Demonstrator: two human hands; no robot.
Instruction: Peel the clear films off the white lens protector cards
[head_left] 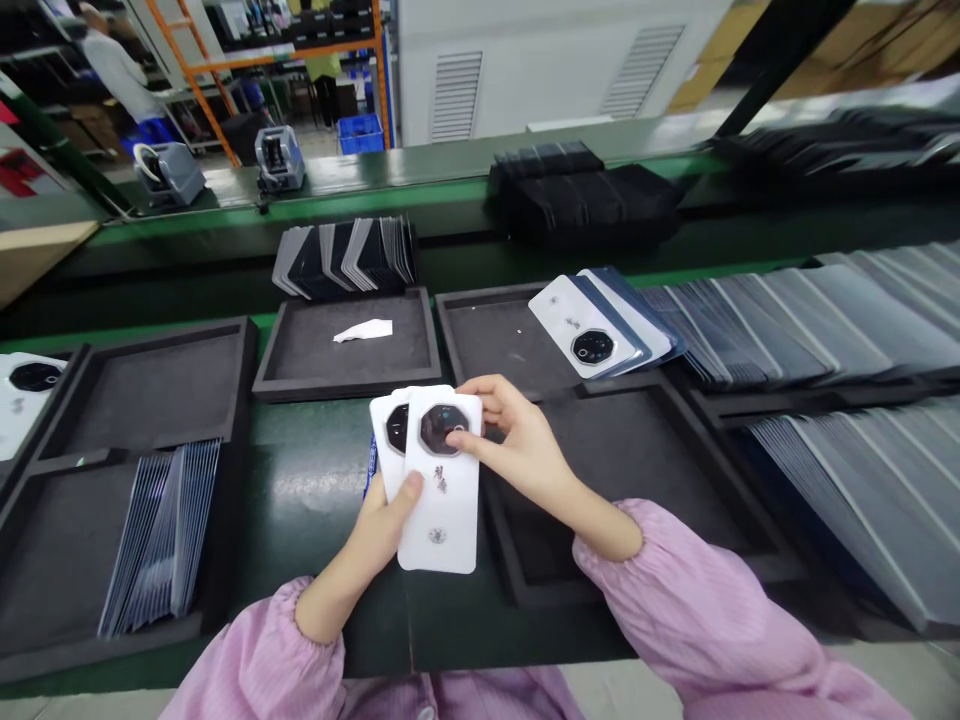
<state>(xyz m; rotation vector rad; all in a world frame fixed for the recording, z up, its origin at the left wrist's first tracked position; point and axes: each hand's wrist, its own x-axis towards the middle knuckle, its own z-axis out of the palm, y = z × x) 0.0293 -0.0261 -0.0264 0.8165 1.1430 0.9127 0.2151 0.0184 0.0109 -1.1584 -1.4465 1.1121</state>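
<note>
In front of me I hold several white phone back panels, each with a dark octagonal camera area. The front panel (442, 515) bears dark script and a small round mark. A second panel (385, 455) shows behind it, fanned to the left. My left hand (379, 530) grips the panels along their left side, thumb pressed on the front face. My right hand (521, 445) pinches the upper right edge of the front panel, its thumb over the camera area. Something blue shows at the left edge behind the panels; I cannot make out what it is.
Black foam trays (345, 378) lie on the green bench (300, 470). White panels (581, 320) lean in one at right, beside long rows of grey panels (787, 310). More panels (161, 540) stand at left. Two tape dispensers (279, 160) sit on the back ledge.
</note>
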